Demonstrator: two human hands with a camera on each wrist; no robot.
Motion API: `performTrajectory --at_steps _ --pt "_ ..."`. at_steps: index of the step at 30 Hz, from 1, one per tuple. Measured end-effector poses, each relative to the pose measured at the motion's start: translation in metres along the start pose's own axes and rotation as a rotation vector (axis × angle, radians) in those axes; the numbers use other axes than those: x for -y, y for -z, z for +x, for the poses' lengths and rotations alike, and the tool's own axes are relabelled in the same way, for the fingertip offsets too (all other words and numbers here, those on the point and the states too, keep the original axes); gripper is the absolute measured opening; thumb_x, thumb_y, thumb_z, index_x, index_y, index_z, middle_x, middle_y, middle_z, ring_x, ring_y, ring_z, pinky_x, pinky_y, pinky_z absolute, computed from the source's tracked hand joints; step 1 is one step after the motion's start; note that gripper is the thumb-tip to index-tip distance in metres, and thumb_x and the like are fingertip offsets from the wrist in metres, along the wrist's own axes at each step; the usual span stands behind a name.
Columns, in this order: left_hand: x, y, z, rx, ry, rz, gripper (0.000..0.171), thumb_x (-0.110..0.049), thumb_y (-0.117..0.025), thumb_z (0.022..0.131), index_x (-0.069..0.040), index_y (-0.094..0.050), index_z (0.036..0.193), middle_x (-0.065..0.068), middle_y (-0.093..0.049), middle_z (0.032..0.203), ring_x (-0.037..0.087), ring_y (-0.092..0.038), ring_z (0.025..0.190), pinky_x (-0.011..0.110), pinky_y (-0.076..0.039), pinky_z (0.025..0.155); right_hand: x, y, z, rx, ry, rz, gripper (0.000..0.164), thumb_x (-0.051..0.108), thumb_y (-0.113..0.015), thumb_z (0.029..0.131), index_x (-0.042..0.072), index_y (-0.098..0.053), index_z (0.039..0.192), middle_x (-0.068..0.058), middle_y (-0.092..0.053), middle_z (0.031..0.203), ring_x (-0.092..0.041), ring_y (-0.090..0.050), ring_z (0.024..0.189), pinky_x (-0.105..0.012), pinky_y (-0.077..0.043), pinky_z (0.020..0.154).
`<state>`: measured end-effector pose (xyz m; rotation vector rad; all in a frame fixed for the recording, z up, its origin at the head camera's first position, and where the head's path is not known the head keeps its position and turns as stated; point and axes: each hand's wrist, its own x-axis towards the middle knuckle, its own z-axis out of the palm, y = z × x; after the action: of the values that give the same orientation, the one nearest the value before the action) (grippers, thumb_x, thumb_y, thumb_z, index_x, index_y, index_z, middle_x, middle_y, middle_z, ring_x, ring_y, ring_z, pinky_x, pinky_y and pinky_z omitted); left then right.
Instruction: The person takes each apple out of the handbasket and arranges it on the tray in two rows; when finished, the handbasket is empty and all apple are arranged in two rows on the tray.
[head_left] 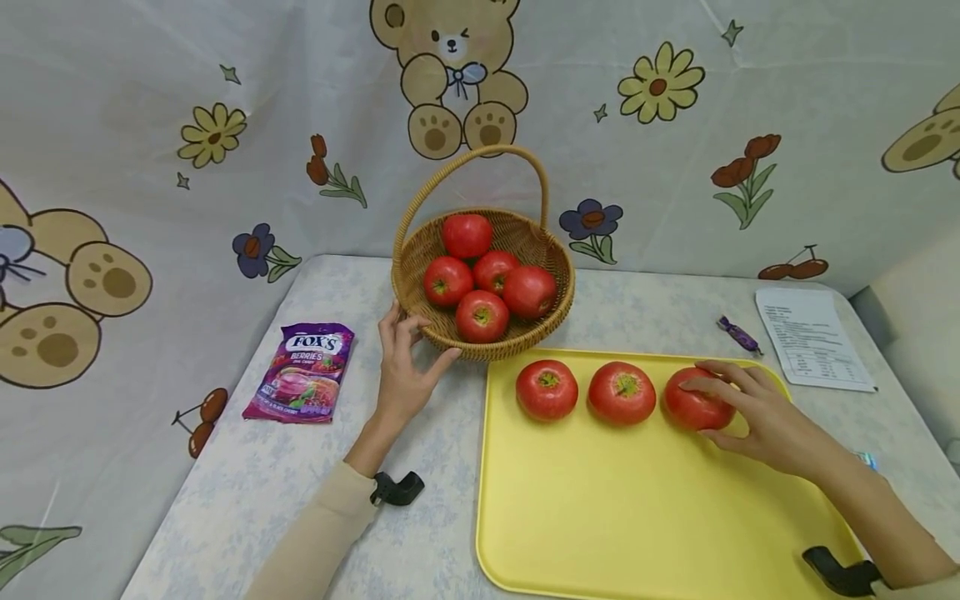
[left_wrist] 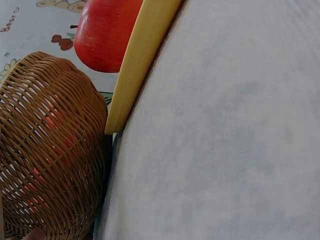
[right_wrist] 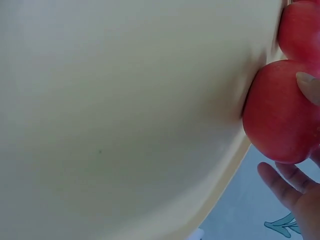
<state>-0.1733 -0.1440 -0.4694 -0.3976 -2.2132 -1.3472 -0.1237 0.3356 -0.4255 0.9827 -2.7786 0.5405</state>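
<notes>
A wicker basket (head_left: 517, 350) with an arched handle holds several red apples (head_left: 482, 317). My left hand (head_left: 408, 371) holds its lower left side, fingers bent at the rim and thumb along the front. In the left wrist view the basket's woven wall (left_wrist: 50, 150) fills the left, with one fingertip at the bottom. Three red apples stand in a row along the back of the yellow tray (head_left: 600, 525): a left one (head_left: 547, 390), a middle one (head_left: 622, 392) and a right one (head_left: 686, 404). My right hand (head_left: 765, 417) grips the right apple between thumb and fingers.
A purple candy bag (head_left: 303, 372) lies left of the basket. Behind the tray on the right are a small wrapped candy (head_left: 739, 335) and a printed sheet (head_left: 813, 337). A cloth with bear and flower prints (head_left: 540, 67) hangs behind the table.
</notes>
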Motion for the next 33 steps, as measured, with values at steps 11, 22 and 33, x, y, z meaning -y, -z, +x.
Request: performTrajectory --at_steps 11,22,33 --pt "0.001 0.000 0.003 0.014 -0.020 0.025 0.054 -0.021 -0.081 0.083 -0.006 -0.048 0.122 0.022 -0.018 0.153 0.029 -0.014 0.151 0.048 -0.051 0.100 0.013 0.023 0.014 0.058 -0.057 0.009 0.075 0.013 -0.088 0.069 0.024 -0.056 0.136 -0.017 -0.046 0.139 -0.041 -0.042 0.119 -0.072 -0.048 0.077" --pt "0.002 0.004 0.003 0.013 0.001 0.040 0.056 -0.033 -0.077 0.085 -0.006 -0.046 0.124 0.019 -0.016 0.154 0.029 -0.017 0.150 0.046 -0.051 0.101 0.047 0.051 0.091 0.051 0.043 0.030 0.076 0.011 -0.085 0.075 0.026 -0.051 0.142 -0.013 -0.042 0.149 -0.037 -0.039 0.131 -0.068 -0.047 0.089" --pt "0.002 0.001 -0.001 0.017 0.003 0.006 0.053 -0.017 -0.080 0.083 -0.008 -0.048 0.124 0.019 -0.014 0.156 0.035 -0.016 0.150 0.049 -0.050 0.101 0.072 0.042 0.190 0.038 0.320 0.050 0.061 0.018 -0.082 0.081 0.020 -0.055 0.136 -0.017 -0.046 0.143 -0.039 -0.047 0.127 -0.059 -0.050 0.095"
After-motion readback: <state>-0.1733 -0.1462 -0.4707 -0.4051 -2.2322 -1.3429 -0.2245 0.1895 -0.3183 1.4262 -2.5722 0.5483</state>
